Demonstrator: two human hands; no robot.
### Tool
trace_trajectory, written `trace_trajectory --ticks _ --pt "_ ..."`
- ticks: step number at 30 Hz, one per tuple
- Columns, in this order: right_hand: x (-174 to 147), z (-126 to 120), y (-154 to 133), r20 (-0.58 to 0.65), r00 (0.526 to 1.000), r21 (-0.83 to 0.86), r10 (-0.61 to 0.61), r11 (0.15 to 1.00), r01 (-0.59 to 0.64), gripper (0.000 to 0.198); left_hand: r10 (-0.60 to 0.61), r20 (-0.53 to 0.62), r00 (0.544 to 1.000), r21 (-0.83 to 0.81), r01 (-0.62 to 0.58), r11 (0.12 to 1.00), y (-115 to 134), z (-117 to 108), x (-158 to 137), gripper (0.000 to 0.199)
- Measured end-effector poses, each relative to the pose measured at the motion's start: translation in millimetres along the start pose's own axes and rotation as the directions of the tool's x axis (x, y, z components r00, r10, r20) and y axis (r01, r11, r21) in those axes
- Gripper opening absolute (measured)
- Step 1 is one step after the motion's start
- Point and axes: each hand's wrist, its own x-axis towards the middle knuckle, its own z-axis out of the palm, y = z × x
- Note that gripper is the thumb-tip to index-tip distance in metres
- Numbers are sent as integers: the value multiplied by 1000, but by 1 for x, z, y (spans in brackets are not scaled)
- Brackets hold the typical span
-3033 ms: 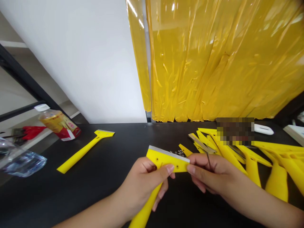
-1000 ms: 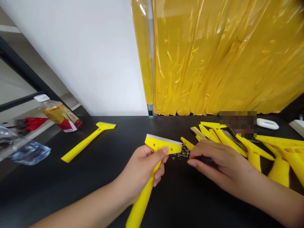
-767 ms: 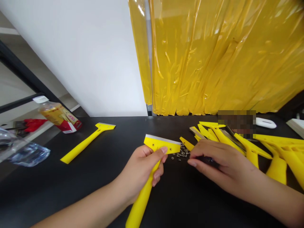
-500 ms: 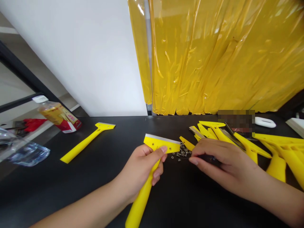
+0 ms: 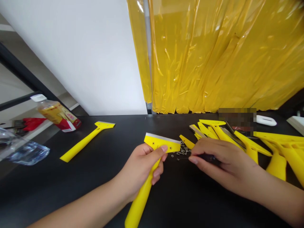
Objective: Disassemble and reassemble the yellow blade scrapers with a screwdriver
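Yellow scraper (image 5: 142, 193) is sitting snug in the closed left hand (image 5: 141, 169), thumb pressing on its head; right hand (image 5: 226, 160) is hanging out just beside that, pinching a slim dark tool (image 5: 210, 157), tiny hardware (image 5: 183, 153) lying between.

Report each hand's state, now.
Left hand: closed around a long-handled yellow scraper with a silvery blade.
Right hand: closed on a slim dark tool, mostly hidden from view.
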Motion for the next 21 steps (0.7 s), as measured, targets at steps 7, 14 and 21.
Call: trace_trajectory --ticks 7,14,21 --pt "0 -1 1 -29 1000 -14 -9 1000 9 6 -6 -1 1000 0 6 1000 -1 1 1 40" --pt "0 -2 1 -5 1000 -28 -13 1000 13 8 -15 8 1000 -1 15 1000 -3 -1 2 39" --pt "1 -1 0 -1 1000 -25 -15 1000 15 7 -20 -1 1000 -21 20 1000 -2 0 1 39"
